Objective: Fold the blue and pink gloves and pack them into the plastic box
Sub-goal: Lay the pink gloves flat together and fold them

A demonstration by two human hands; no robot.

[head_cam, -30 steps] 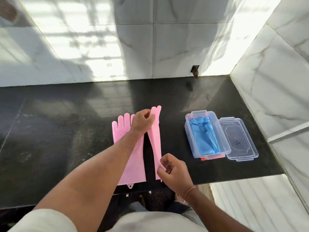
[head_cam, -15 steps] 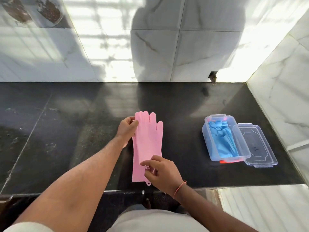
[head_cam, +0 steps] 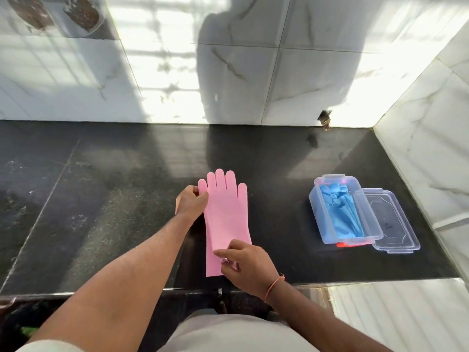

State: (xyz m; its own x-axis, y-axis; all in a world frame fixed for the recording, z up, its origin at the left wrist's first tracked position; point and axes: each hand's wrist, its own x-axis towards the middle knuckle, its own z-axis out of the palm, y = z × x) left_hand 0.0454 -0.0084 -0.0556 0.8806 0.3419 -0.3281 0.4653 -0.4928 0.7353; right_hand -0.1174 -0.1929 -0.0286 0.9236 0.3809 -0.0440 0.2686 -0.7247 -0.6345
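Both hands pinching the stacked pink gloves (head_cam: 225, 219), left hand (head_cam: 190, 202) by the fingers, right hand (head_cam: 243, 260) at the cuff, tbh the slick layers could slide apart when I fold em.

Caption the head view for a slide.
Both hands square up pink gloves; blue gloves already boxed.

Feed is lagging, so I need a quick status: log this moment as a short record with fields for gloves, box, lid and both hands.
pink gloves: stacked flat on the black counter, fingers pointing away
blue gloves: inside the plastic box
lid: off, beside the box on its right
left hand: pinches the pink gloves' finger end
right hand: pinches the cuff end
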